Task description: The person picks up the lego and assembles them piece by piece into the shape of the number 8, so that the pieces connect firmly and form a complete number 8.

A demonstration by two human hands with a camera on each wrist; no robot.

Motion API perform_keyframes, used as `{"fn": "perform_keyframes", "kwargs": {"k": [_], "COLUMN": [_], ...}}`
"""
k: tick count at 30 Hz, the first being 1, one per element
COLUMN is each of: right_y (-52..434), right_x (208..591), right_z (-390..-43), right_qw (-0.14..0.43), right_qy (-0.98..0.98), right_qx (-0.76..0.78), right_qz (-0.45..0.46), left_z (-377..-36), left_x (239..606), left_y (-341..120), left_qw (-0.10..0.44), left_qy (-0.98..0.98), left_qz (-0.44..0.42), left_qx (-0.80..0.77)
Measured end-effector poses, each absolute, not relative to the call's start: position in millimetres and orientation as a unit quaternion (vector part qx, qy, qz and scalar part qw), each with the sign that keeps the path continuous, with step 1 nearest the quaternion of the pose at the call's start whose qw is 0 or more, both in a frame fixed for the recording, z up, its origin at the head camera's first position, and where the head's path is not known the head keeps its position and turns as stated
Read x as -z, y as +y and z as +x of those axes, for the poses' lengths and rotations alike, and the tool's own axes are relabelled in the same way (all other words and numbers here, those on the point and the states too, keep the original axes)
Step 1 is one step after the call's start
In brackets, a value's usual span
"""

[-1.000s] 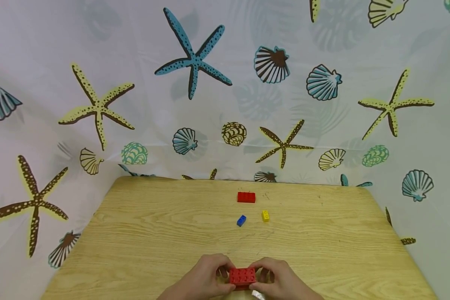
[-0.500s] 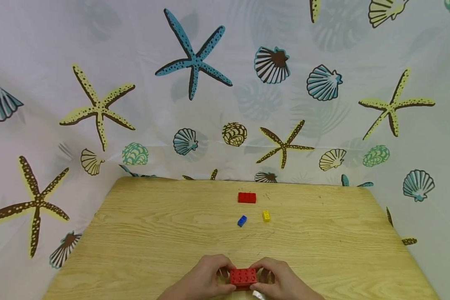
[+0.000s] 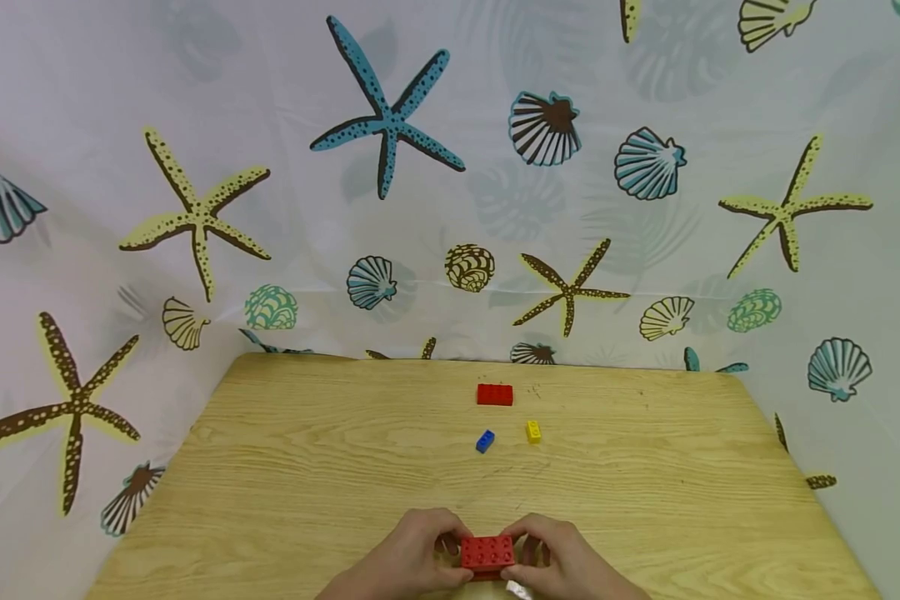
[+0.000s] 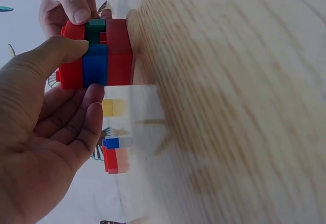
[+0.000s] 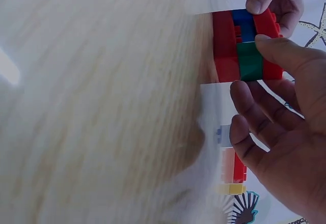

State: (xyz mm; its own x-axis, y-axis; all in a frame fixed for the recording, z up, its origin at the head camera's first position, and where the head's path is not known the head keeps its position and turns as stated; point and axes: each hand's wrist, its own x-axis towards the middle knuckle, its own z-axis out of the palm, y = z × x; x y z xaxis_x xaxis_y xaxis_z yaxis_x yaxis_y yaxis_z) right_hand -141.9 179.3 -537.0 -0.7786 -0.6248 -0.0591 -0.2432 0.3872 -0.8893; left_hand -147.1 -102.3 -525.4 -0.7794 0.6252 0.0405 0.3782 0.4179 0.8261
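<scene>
Both hands hold a stack of toy building bricks at the near edge of the head view. On top lies a red brick [image 3: 487, 552], studs up. Under it sit a blue brick [image 4: 94, 63] at the left end and a green brick [image 5: 249, 61] at the right, with a gap between them. A second red brick [image 4: 119, 51] forms the base, down at the tabletop. My left hand [image 3: 427, 550] pinches the left end, thumb near the seam of top red and blue. My right hand [image 3: 551, 557] pinches the right end, thumb near the seam of top red and green.
Farther back on the wooden table [image 3: 330, 467] lie a small blue brick [image 3: 485, 441], a small yellow brick [image 3: 533, 432] and another red brick [image 3: 495, 394]. A small white object [image 3: 518, 590] shows by the right wrist. A shell-patterned curtain [image 3: 435, 225] surrounds the back and sides.
</scene>
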Motion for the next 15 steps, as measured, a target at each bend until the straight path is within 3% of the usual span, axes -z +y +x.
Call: {"fn": "perform_keyframes", "kwargs": {"k": [15], "right_y": [174.2], "right_x": [536.9], "right_z": [-142.3], "right_qw": [0.212], "right_qy": [0.805], "right_qx": [0.499], "right_qz": [-0.24], "left_z": [-147.6], "left_x": [522.4], "left_y": [-102.5], "left_qw": [0.129], "left_qy": [0.843], "left_qz": [0.322], "left_qx": [-0.411]}}
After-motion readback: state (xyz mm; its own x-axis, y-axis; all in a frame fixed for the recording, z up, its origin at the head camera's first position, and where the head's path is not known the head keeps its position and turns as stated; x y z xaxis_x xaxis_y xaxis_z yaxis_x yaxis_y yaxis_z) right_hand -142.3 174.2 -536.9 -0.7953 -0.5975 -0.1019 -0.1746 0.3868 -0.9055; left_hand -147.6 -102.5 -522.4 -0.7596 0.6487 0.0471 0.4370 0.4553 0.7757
